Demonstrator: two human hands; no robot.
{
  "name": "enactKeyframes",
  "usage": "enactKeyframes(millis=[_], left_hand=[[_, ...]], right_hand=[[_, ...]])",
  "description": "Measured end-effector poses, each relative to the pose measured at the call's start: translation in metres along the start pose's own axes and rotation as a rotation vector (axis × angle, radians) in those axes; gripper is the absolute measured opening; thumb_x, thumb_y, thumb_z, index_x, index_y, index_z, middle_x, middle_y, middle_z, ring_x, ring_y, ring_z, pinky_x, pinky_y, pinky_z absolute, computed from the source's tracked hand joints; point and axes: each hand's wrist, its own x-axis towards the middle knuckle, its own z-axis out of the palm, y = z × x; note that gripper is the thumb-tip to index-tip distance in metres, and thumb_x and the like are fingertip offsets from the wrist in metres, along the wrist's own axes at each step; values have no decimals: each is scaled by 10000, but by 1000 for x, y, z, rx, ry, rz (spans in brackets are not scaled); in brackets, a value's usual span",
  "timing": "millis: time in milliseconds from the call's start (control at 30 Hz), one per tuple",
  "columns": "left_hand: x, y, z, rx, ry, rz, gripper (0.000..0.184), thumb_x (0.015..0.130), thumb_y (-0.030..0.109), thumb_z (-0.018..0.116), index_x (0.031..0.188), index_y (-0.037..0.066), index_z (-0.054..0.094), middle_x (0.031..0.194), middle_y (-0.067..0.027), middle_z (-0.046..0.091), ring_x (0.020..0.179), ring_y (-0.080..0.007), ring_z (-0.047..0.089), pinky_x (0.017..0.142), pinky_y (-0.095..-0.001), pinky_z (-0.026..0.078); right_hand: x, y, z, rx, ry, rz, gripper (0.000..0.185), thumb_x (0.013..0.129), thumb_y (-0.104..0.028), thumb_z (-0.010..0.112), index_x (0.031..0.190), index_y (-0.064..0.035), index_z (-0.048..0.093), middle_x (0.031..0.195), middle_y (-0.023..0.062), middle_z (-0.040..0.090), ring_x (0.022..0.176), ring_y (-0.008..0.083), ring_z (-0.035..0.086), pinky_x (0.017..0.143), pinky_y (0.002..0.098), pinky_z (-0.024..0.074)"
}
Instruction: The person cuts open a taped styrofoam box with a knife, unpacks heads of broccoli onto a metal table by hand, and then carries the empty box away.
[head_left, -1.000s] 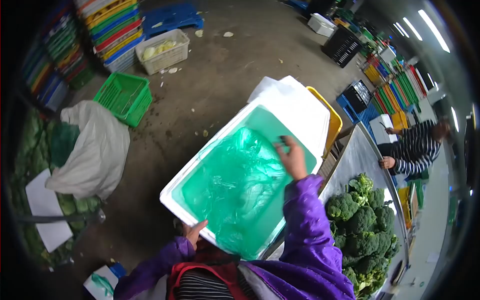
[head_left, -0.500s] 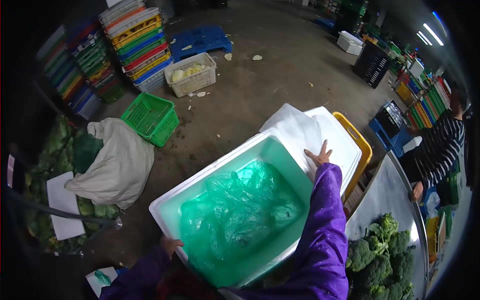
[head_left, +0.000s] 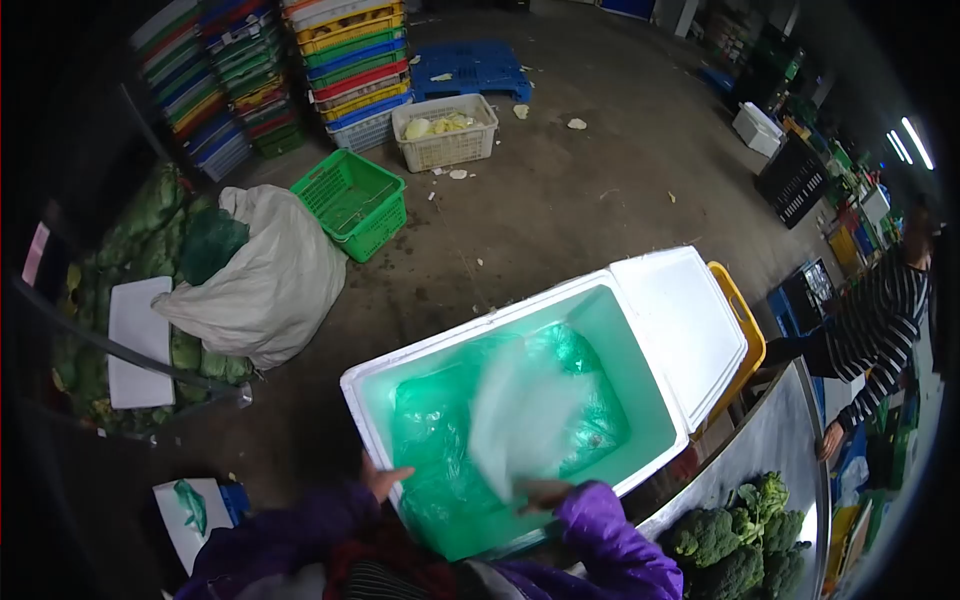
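A white foam box (head_left: pixel 490 322) stands in front of me, lined with a green plastic bag (head_left: pixel 430 420). My left hand (head_left: pixel 383 478) grips the box's near left rim, with one finger reaching over the edge. Above the inside of the box, my right hand (head_left: pixel 542 494) holds a thin whitish sheet (head_left: pixel 530 415), smeared by motion. That hand is blurred too, but its fingers look closed at the sheet's lower edge. The box's white foam lid (head_left: pixel 680 325) lies beyond its right end, resting near a yellow crate (head_left: pixel 742 330).
Broccoli (head_left: pixel 735 550) lies on a metal table (head_left: pixel 690 475) at the right, where a person in a striped top (head_left: pixel 885 310) stands. To the left are a green basket (head_left: pixel 365 215), a white sack (head_left: pixel 275 290) and leafy vegetables. Stacked crates (head_left: pixel 355 70) rise behind.
My right hand has drawn back from the lid toward me, bringing the whitish sheet off the lid and over the box. My left hand stays at the rim. The view has shifted.
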Motion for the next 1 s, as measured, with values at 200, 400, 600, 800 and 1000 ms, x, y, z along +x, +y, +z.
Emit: enactKeyframes(millis=[200, 400, 600, 800, 1000], left_hand=[[-31, -34, 6, 30, -149, -74, 708, 613, 7, 745, 1229, 6, 396, 1107, -142, 546, 1012, -253, 549, 847, -369, 469], [-24, -65, 1, 135, -78, 102, 624, 602, 2, 642, 1194, -11, 444, 1020, -112, 586, 915, -237, 585, 767, -340, 486], [-37, -30, 6, 87, -119, 72, 435, 626, 37, 626, 1053, -5, 556, 931, -105, 615, 852, -209, 603, 735, -331, 491], [-36, -49, -8, 148, -103, 70, 267, 704, 140, 639, 944, 25, 616, 814, -102, 609, 782, -200, 592, 659, -345, 474], [-51, -68, -24, 273, -36, -114, 436, 690, 219, 700, 1066, 47, 563, 724, -34, 606, 648, -135, 598, 577, -318, 477]], right_hand=[[-126, -118, -95, 250, 1304, 172, 360, 824, -212, 621, 1107, 7, 577, 838, 87, 645, 777, 179, 603, 698, 317, 495], [-216, 8, -96, -59, 1374, 1054, 945, 577, -188, 845, 1329, 23, 311, 1272, 277, 408, 1157, 402, 440, 950, 447, 412], [-231, 82, -98, 137, 1476, 1129, 799, 566, -167, 808, 1242, -11, 413, 1176, 247, 486, 1101, 380, 482, 920, 409, 424], [-242, 12, -105, -81, 1320, 1032, 851, 575, -233, 740, 1316, -4, 391, 1152, 260, 559, 1045, 377, 552, 924, 404, 436], [-244, -101, -114, 247, 1571, 571, 754, 621, 7, 589, 1320, 110, 323, 1205, 224, 505, 1029, 278, 533, 891, 336, 435]])
